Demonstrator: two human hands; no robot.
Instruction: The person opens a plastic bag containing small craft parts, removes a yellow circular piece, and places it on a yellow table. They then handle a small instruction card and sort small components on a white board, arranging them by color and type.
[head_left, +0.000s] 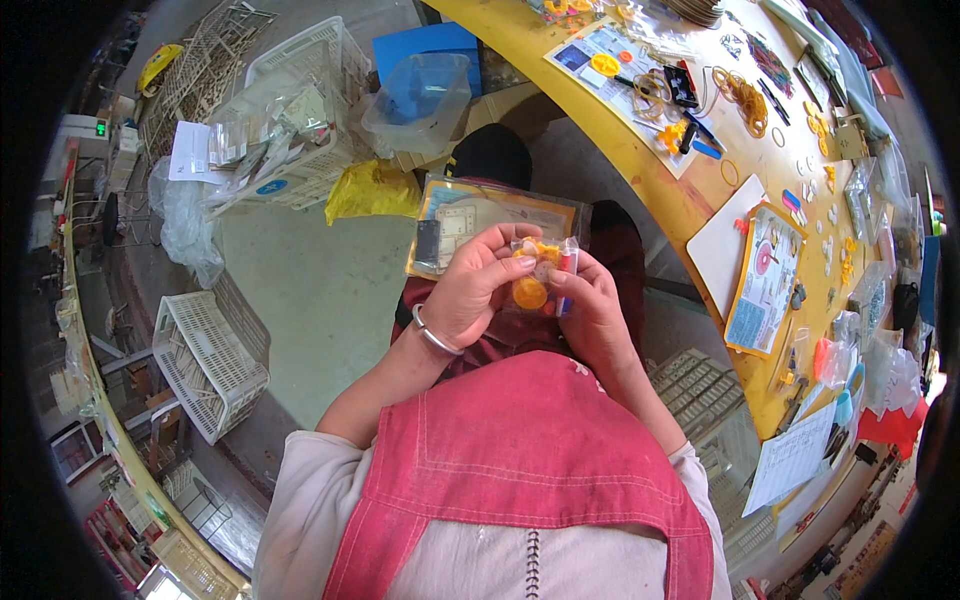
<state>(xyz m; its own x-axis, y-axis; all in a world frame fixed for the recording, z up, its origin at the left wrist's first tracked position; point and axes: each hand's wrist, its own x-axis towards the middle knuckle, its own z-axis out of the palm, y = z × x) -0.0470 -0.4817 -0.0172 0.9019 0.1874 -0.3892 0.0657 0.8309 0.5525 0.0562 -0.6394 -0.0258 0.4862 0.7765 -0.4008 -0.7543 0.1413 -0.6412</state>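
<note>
Between my two hands is a small clear plastic bag (545, 262) with yellow, orange, red and blue plastic parts inside. My left hand (480, 280), below a silver bracelet, pinches the bag's left side with thumb and fingers. On the other side, my right hand (597, 308) grips the bag's right edge. Under them, across my lap, lies a larger flat clear package (440, 215) with a yellow-bordered printed sheet and pale plastic pieces in it. My hands cover part of that package.
A curved yellow table (640, 190) at the right carries rubber bands (742, 100), loose parts and printed sheets. To the left stand a white crate (335, 60) of packages, a clear tub (418, 100), a yellow bag (372, 192) and another white crate (215, 360) on the floor.
</note>
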